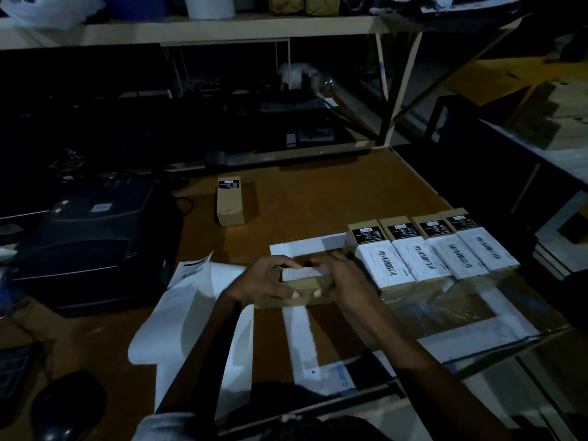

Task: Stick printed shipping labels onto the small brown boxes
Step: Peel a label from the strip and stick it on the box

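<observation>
A small brown box (pixel 305 286) lies at the middle of the brown table (pixel 318 198), with a white shipping label (pixel 300 272) on its top. My left hand (pixel 265 280) grips its left end, fingers over the label and thumb on the near side. My right hand (pixel 345 278) grips its right end the same way. To the right, several labelled brown boxes (pixel 429 253) lie side by side in a row. One brown box (pixel 229 200) without a white label stands alone farther back.
A black label printer (pixel 95 237) sits at the left. White backing sheets (pixel 197 316) and label strips lie in front of me, and clear plastic (pixel 445 310) lies near the row. Shelving (pixel 222 30) stands behind, and stacked boxes (pixel 553 119) are at the far right.
</observation>
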A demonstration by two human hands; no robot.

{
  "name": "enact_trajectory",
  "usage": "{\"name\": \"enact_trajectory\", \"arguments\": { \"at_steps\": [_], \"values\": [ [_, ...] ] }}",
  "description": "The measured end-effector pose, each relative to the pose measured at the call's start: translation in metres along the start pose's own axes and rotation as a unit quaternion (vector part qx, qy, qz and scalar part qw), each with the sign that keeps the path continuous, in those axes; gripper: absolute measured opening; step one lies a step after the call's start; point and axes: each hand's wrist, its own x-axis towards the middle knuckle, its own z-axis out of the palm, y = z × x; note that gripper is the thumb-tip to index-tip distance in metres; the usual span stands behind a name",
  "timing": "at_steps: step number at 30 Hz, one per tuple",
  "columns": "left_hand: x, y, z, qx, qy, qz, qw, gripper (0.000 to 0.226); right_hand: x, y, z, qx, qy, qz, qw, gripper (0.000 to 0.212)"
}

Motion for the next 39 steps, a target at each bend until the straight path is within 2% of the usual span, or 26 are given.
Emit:
{"name": "enact_trajectory", "arguments": {
  "at_steps": [9, 15, 21, 27, 35, 39],
  "values": [
    [0.001, -0.003, -0.001, 0.017, -0.028, 0.007, 0.999, 0.059, 0.000, -0.003, 0.005, -0.074, -0.011, -0.011, 0.997, 0.074],
    [0.003, -0.001, -0.003, 0.037, -0.049, 0.017, 0.998, 0.056, 0.003, -0.004, 0.005, -0.097, -0.021, -0.002, 0.995, 0.068],
    [0.003, -0.005, -0.001, 0.070, -0.020, 0.024, 0.997, 0.052, -0.006, -0.005, 0.013, -0.107, 0.021, -0.017, 0.994, 0.058],
    [0.001, -0.016, 0.003, 0.175, 0.015, 0.050, 0.983, 0.052, -0.016, 0.000, 0.022, -0.131, 0.061, -0.026, 0.989, 0.057],
    [-0.011, -0.026, 0.017, 0.212, 0.082, 0.089, 0.970, 0.024, -0.035, 0.008, 0.043, -0.141, 0.134, -0.051, 0.980, 0.051],
    [-0.014, -0.031, 0.021, 0.181, 0.116, 0.100, 0.971, 0.022, -0.039, 0.016, 0.051, -0.134, 0.174, -0.050, 0.974, 0.048]
  ]
}}
